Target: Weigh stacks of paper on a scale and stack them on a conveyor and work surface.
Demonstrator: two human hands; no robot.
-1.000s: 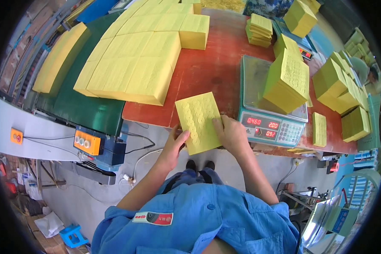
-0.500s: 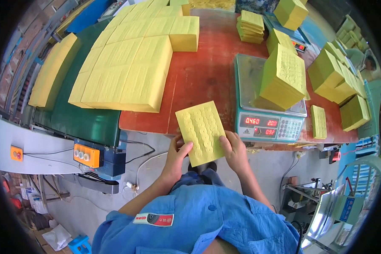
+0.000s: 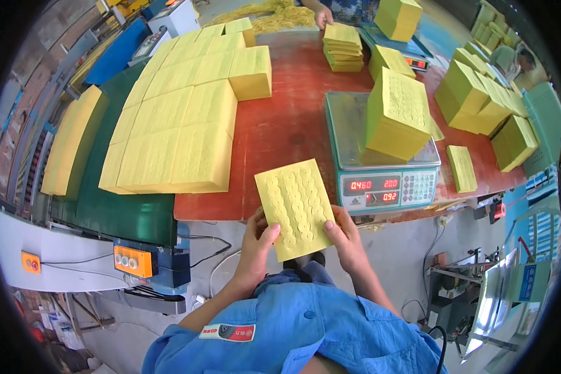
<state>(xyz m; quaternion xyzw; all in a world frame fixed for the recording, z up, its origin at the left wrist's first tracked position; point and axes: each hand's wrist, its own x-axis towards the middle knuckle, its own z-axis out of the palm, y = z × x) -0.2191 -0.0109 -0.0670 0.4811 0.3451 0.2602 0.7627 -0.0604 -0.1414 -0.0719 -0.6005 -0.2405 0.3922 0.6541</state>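
Embossed yellow paper (image 3: 295, 210) is being gripped by the left hand (image 3: 254, 243) and right hand (image 3: 348, 239) at the near edge of the red table (image 3: 280, 128), which is bearing a scale (image 3: 349, 140), with a green belt (image 3: 137, 215) left of it and grey floor (image 3: 396, 255) beneath

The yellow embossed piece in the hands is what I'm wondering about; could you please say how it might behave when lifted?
The yellow embossed piece seems fairly stiff, showing no sag above the left hand and right hand. It is probably not very slippery, being embossed. Being flat, it seems unlikely to roll.
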